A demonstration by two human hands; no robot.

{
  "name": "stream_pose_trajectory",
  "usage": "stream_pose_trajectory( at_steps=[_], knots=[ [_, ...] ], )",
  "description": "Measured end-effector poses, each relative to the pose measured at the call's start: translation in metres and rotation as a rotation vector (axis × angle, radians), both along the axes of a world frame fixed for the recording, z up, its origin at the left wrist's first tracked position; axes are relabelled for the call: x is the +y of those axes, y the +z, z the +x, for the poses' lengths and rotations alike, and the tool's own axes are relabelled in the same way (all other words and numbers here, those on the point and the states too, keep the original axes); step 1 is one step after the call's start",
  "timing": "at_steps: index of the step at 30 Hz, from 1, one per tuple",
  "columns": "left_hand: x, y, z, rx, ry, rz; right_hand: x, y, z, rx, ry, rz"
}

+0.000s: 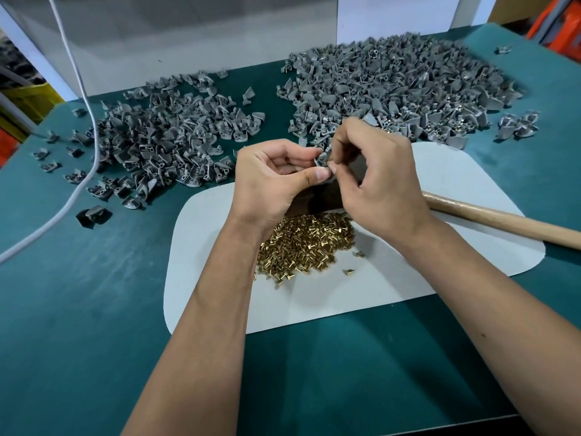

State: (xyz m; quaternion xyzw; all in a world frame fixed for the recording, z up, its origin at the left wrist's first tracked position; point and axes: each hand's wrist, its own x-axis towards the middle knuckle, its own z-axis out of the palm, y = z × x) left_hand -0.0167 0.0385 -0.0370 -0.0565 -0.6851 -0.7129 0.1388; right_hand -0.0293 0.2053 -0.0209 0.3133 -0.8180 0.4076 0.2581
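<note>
Left hand: your left hand (276, 180) hangs over the white mat (393, 297), its grip closed, thumb and curled fingers pinching the grey part (323, 157)
Right hand: your right hand (380, 184) meets it from the right, fingers bent down, its grip pinching the same part; whether anything else sits between those fingertips is too small to tell
Grey part: held in the air between both hands, over the far edge of the mat, close to the right heap (396, 86)
Brass pieces (305, 243): piled on the mat under your wrists, two strays just to the right
Left heap (169, 136): more grey parts, well apart from the right heap
Wooden handle (503, 221): lies across the mat's right edge
Worktop (94, 294): green, with a white cable (89, 121) crossing its left side
</note>
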Motion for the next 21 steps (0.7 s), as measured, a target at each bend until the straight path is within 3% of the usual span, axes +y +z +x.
stream_pose_trajectory(
  at_steps=[7, 13, 21],
  knots=[
    [-0.003, 0.003, 0.003, -0.031, -0.057, 0.129, 0.011, 0.004, 0.000, -0.101, 0.041, -0.094],
    [-0.006, 0.004, 0.005, -0.067, -0.113, 0.163, 0.012, 0.002, -0.004, 0.060, 0.008, -0.016],
    [-0.007, 0.007, 0.005, -0.098, -0.135, 0.166, 0.012, 0.000, -0.008, 0.064, -0.014, 0.017]
  ],
)
